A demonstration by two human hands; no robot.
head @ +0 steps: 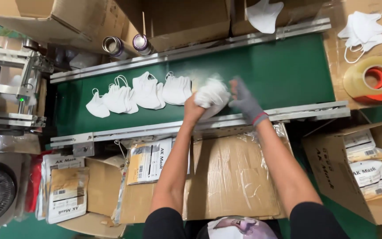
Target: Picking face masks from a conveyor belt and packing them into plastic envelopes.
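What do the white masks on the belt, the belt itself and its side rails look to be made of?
Masks: soft white nonwoven-looking fabric with thin ear loops, matte and creased.
Belt: dark green, smooth, matte, probably rubber or plastic sheet.
Side rails: bare silvery metal, likely aluminium, with a dull sheen.

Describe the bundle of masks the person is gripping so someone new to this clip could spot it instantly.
Find the green conveyor belt running across the middle of the picture. At its near edge the bare left hand and the grey-gloved right hand press together a bunched stack of white masks. Unlike the row of single masks lying flat on the belt further left, it is a thick wad held between two hands.
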